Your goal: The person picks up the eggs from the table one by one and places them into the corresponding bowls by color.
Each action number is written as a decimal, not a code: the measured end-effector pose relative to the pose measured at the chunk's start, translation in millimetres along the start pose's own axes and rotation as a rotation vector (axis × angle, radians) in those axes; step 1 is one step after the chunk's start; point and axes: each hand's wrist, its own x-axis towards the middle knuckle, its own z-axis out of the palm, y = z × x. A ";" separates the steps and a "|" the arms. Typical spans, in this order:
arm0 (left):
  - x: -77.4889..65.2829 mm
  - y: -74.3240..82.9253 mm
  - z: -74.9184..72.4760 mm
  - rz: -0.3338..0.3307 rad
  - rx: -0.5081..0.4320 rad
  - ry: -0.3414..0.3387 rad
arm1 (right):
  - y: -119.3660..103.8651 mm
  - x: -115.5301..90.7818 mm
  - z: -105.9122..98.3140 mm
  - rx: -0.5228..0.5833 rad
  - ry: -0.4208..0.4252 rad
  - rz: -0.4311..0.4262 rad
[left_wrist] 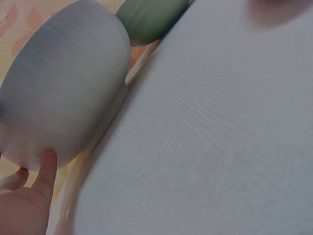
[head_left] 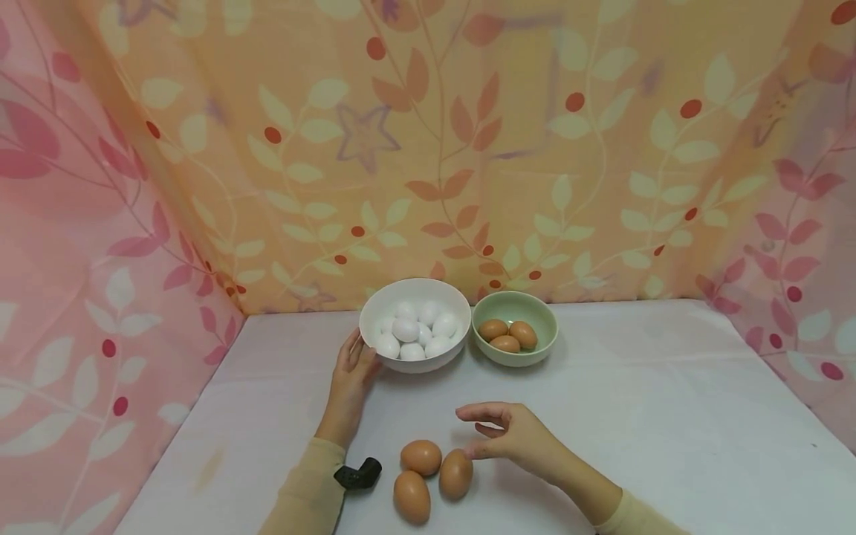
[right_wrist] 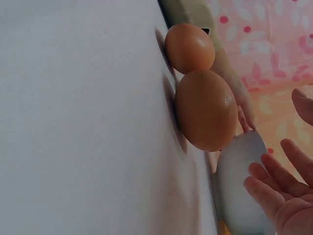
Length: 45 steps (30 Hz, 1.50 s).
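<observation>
At the back of the table stands a white bowl [head_left: 414, 365] with several white eggs [head_left: 405, 329] in it. My left hand [head_left: 353, 375] touches its left side, the thumb [left_wrist: 46, 169] laid straight against the outer wall in the left wrist view. Three brown eggs lie close together near the front: one at right [head_left: 456, 474], one at the back [head_left: 421, 457] and one at front left [head_left: 412, 497]. My right hand [head_left: 524, 438] hovers just right of them, holding nothing, its fingers loosely bent and thumb apart. In the right wrist view, two brown eggs appear, the larger-looking egg [right_wrist: 206, 110] in front.
A green bowl [head_left: 515, 358] holding three brown eggs [head_left: 504, 344] stands right beside the white bowl. Patterned cloth [head_left: 428, 148] hangs behind and along both sides of the white-covered table [head_left: 655, 416]. A black wrist-worn device [head_left: 359, 473] sits on my left wrist.
</observation>
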 end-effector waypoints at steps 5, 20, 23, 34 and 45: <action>0.2 -1.4 -1.0 0.000 0.004 -0.002 | 3.7 -4.5 1.1 0.006 -0.001 0.020; 1.0 2.8 1.0 0.000 -0.008 -0.005 | 12.5 -11.9 6.2 -0.008 -0.041 0.069; 1.3 2.2 1.9 -0.005 -0.008 -0.001 | 14.2 -12.2 6.7 -0.001 -0.055 0.091; 1.9 0.5 1.7 0.013 -0.003 0.000 | 21.6 -11.1 11.7 0.021 -0.124 0.089; -0.3 0.9 1.2 -0.006 -0.016 -0.007 | 24.5 -11.2 15.6 -0.002 -0.115 0.090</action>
